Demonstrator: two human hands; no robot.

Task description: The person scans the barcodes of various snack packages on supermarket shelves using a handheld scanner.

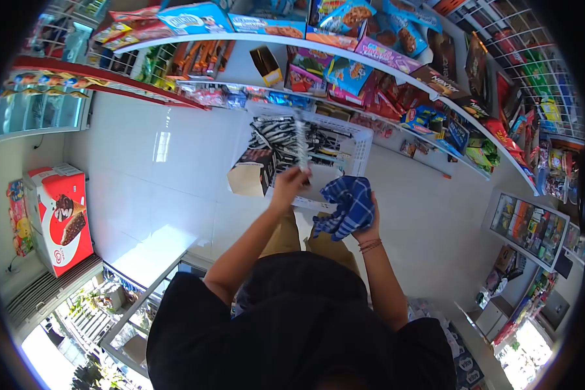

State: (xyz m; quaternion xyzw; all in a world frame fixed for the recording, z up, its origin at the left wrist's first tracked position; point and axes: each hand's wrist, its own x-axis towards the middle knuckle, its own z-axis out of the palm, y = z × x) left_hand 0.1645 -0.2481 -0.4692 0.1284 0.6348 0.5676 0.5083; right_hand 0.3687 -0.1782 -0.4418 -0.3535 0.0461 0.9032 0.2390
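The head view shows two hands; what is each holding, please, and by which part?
Left hand: a blurred, slim packet, by its near end. Right hand: a blue checked cloth, by its right side.

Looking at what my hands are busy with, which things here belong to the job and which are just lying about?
Likely part of the job:
- blurred packet in your left hand
- checked cloth in your right hand
- white basket
- striped packets in it
- open box

Apparently just around:
- snack shelves
- ice-cream freezer
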